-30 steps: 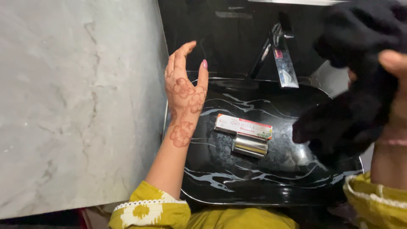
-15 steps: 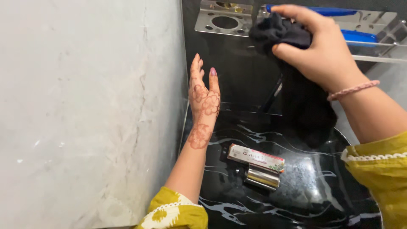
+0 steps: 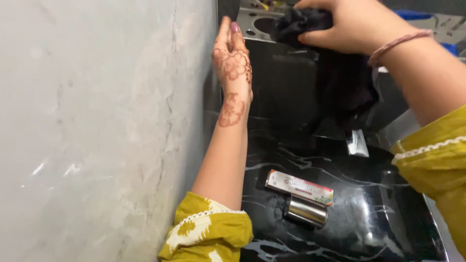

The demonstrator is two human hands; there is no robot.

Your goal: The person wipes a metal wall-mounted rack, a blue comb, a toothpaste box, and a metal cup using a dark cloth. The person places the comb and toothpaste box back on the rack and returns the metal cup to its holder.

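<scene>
My right hand (image 3: 347, 26) grips a black cloth (image 3: 340, 73) and presses it against the metal wall shelf (image 3: 255, 22) at the top; the cloth hangs down over the tap. My left hand (image 3: 233, 60), patterned with henna, is raised flat with fingers straight, beside the grey marble wall and just left of the shelf, holding nothing. Below, in the black marbled basin (image 3: 388, 228), lie a boxed toothpaste tube (image 3: 298, 187) and a shiny steel cup (image 3: 306, 211) on its side, touching each other.
A grey marble wall (image 3: 97, 131) fills the left half. The chrome tap spout (image 3: 357, 143) pokes out under the cloth. Blue items (image 3: 412, 14) rest on the shelf at the far right. Yellow sleeves cover both forearms.
Both hands have risen toward the shelf. The right hand brought the cloth from over the basin up onto the shelf; the left hand lifted along the wall. The view tilted upward.
</scene>
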